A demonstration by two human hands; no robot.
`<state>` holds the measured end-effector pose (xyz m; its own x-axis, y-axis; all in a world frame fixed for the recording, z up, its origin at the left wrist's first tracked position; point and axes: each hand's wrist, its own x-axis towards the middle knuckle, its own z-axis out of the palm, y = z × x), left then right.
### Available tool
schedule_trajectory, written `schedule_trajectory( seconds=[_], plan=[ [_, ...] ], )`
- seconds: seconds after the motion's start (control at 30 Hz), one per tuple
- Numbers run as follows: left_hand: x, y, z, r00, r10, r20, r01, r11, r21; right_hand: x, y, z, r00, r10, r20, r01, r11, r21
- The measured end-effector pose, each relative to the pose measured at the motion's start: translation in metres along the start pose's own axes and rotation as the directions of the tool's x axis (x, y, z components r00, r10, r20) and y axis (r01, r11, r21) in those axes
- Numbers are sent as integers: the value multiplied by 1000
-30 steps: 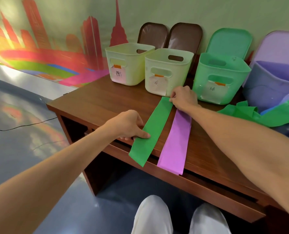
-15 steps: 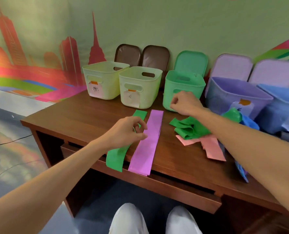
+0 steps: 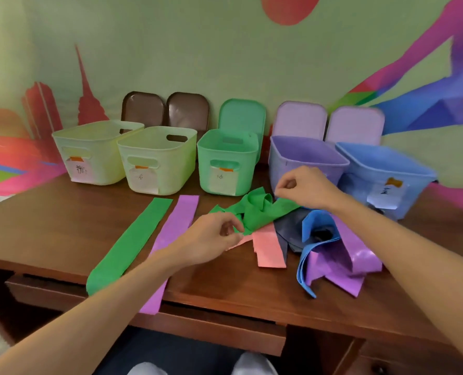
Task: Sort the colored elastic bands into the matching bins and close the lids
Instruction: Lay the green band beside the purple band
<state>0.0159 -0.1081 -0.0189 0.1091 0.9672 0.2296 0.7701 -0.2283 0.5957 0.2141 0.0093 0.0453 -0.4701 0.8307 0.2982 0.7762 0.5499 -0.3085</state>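
Observation:
A crumpled green band (image 3: 257, 212) lies on top of a heap of bands on the wooden table (image 3: 49, 226). My left hand (image 3: 211, 236) pinches its near edge. My right hand (image 3: 303, 188) pinches its far right end. Under it lie a pink band (image 3: 268, 250), a dark blue band (image 3: 289, 231), a light blue band (image 3: 308, 253) and a purple band (image 3: 354, 258). Left of the heap, a flat green band (image 3: 132, 242) and a flat purple band (image 3: 176, 226) lie side by side and hang over the front edge.
Five open bins stand along the back: two pale yellow (image 3: 89, 150) (image 3: 154, 158), one green (image 3: 227, 158), one purple (image 3: 303, 155), one blue (image 3: 387, 174). Their lids lean on the wall behind them. A drawer front (image 3: 197, 326) juts out under the table edge.
Both hands left the two flat bands and moved right to the heap. They now pinch the crumpled green band. The view swung right and up.

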Motion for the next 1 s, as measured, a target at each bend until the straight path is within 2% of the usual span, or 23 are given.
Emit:
schedule_trajectory(
  seconds=[0.1, 0.2, 0.23, 0.3, 0.4, 0.47, 0.6, 0.73, 0.83, 0.93, 1.0],
  plan=[
    [26, 3, 14, 997, 1, -78, -1, 1000, 1, -2, 10, 6, 990, -99, 96, 95, 994, 49],
    [52, 3, 22, 989, 0, -145, 3, 1000, 22, -3, 15, 10, 939, -238, 246, 276, 952, -132],
    [60, 2, 22, 990, 12, -142, -4, 999, 54, -2, 17, 12, 925, -252, 284, 313, 929, -197],
    [74, -3, 22, 995, 55, -88, -43, 990, 134, 1, 25, 11, 921, -250, 299, 320, 923, -213],
    [88, -13, 20, 994, 108, 3, -104, 953, 284, 3, 40, 13, 933, -267, 240, 305, 943, -137],
    [93, -16, 18, 993, 116, -16, -104, 937, 335, 3, 49, 14, 937, -304, 173, 324, 940, -104],
    [99, -16, 13, 980, 174, -95, -138, 942, 305, 6, 59, 10, 947, -321, -6, 320, 947, -18],
    [98, -1, 6, 969, 153, -195, -139, 987, 85, 9, 59, -2, 928, -327, -179, 341, 938, 56],
    [101, 5, 4, 975, 160, -152, -128, 971, 203, 9, 56, -9, 901, -311, -304, 350, 933, 84],
    [105, 5, 1, 995, 86, -48, -69, 958, 280, 8, 60, -18, 904, -282, -322, 315, 947, 55],
    [105, 4, -1, 996, 82, -42, -68, 961, 266, 4, 65, -25, 930, -256, -265, 246, 967, -70]
  ],
)
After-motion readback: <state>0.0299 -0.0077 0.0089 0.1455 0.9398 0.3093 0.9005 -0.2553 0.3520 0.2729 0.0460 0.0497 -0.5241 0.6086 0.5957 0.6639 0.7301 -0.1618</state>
